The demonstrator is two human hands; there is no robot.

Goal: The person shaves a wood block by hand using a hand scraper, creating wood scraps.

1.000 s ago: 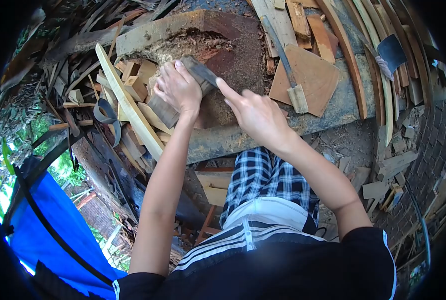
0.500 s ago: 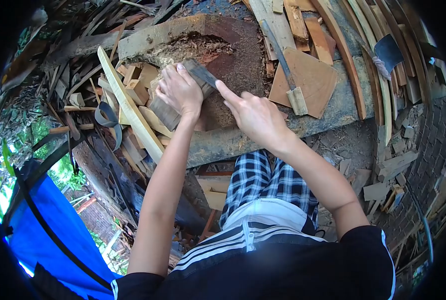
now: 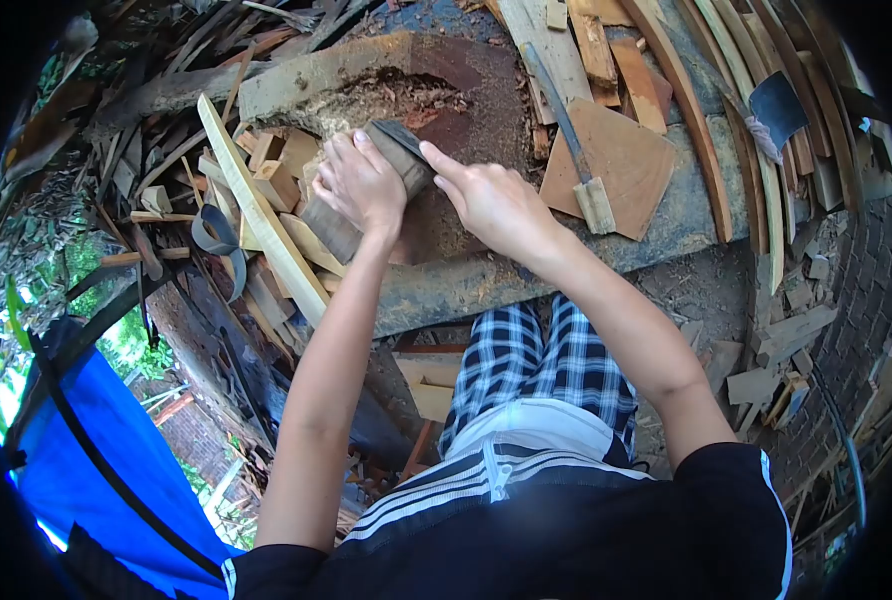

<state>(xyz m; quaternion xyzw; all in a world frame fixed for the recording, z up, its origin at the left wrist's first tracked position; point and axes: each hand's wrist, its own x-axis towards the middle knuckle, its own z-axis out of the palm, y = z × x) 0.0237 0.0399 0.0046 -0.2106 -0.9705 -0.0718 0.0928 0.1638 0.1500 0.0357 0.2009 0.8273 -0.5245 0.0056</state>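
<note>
My left hand (image 3: 361, 185) is wrapped over a weathered wooden block (image 3: 332, 228), pressing it on the thick reddish-brown slab (image 3: 476, 110). Across the block's far right end lies a dark flat blade-like tool (image 3: 396, 134). My right hand (image 3: 494, 205) is closed at the near end of this tool, its index finger stretched along it. The grip inside the right hand is hidden, so the tool's exact kind does not show. To the right, a long narrow blade with a wooden handle (image 3: 595, 205) rests on a flat brown board (image 3: 631, 165).
A pale curved strip of wood (image 3: 261, 210) leans left of the slab, beside small wood blocks (image 3: 278, 185) and a curled grey band (image 3: 216, 235). Long wooden strips (image 3: 686, 110) and a dark curved piece (image 3: 778, 105) lie right. Blue sheeting (image 3: 116, 450) hangs lower left.
My right hand has moved slightly up and to the left, sliding the dark tool along the block's end. My left hand and the block stay almost in place.
</note>
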